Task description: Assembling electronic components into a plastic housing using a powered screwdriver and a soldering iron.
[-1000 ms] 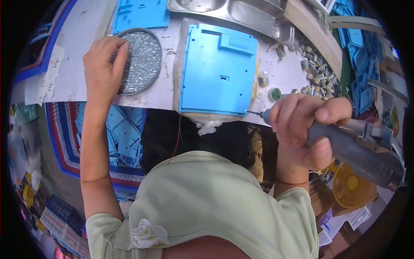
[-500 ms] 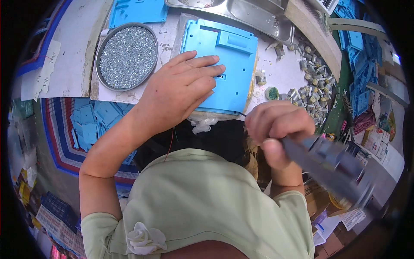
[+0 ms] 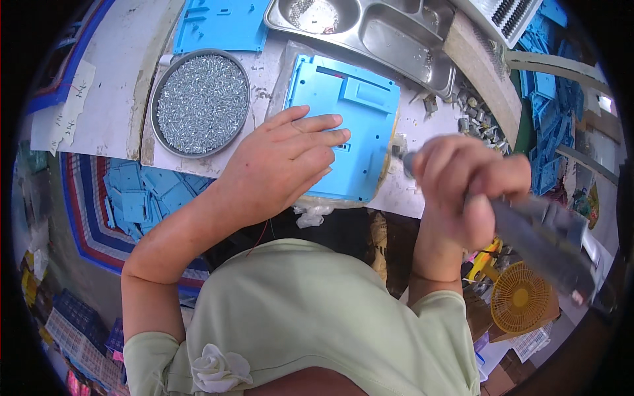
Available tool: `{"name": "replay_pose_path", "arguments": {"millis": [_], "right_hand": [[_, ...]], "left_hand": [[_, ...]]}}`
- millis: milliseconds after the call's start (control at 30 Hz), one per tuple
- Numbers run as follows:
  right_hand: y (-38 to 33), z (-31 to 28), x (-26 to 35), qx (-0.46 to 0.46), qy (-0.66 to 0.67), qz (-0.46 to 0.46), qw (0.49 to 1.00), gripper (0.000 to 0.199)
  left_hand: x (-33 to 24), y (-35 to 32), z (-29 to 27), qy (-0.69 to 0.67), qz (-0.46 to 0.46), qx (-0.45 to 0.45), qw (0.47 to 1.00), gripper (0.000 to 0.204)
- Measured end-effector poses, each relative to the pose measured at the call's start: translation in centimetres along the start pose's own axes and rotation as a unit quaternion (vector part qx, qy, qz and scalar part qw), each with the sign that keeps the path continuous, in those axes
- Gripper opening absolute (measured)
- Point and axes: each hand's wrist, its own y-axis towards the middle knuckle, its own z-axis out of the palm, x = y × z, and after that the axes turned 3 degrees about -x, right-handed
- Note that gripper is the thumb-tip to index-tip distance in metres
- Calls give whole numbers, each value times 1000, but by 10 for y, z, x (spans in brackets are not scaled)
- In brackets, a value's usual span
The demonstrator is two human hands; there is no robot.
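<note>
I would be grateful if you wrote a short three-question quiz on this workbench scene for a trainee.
1. Multiple choice: where is the round grey dish filled with small silvery metal pieces?
A) To the right of the flat blue plastic panel
B) To the left of the panel
C) On top of the panel

2. True or false: the person's left hand lies over the panel.

3. Fill in the blank: the long dark grey handheld tool is gripped by the person's ____.

Key: 1. B; 2. true; 3. right hand.
</note>
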Motion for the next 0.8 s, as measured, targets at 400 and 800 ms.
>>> {"name": "replay_pose_path", "arguments": {"millis": [400, 800], "right_hand": [[35, -26, -16, 20, -10, -8, 1000, 22], [70, -57, -57, 59, -12, 51, 997, 16]], "left_hand": [[4, 0, 1, -12, -15, 12, 1000, 20], [1, -3, 2, -22, -29, 21, 999, 19]]}}
